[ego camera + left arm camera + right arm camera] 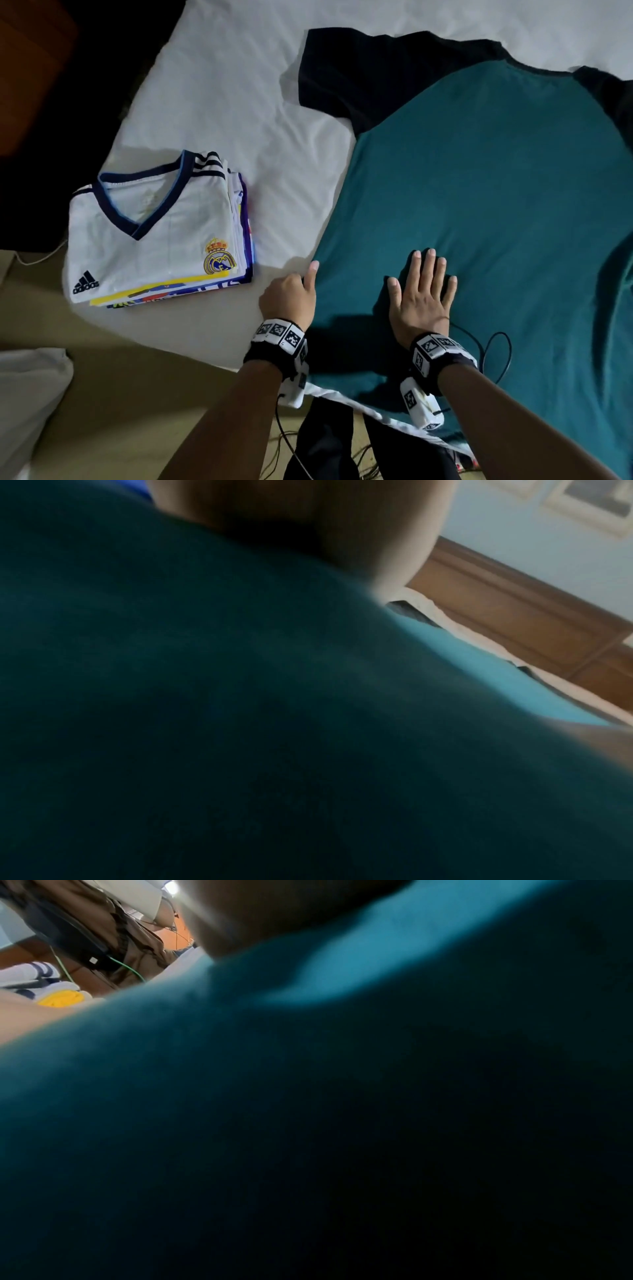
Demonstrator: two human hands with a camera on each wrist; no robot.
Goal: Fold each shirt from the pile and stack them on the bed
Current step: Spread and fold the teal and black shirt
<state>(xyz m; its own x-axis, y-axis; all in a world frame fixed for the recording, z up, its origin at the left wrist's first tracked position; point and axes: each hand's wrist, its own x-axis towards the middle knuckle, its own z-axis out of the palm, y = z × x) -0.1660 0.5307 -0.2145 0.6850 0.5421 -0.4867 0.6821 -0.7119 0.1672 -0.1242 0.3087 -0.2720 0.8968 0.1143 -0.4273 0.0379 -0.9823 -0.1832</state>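
Note:
A teal shirt with black sleeves lies spread flat on the white bed. My left hand grips the shirt's left side edge: the thumb lies on top and the other fingers are tucked out of sight beneath. My right hand presses flat on the cloth with straight, spread fingers, just right of the left hand. A stack of folded shirts, topped by a white football jersey with a navy collar, sits on the bed to the left. Dark teal shirt cloth fills the left wrist view, and the same teal cloth fills the right wrist view.
The bed's near edge runs diagonally under my wrists, with beige floor below it. A white bundle lies at the bottom left. A black cable loops on the shirt near my right wrist. Dark wooden furniture stands at the top left.

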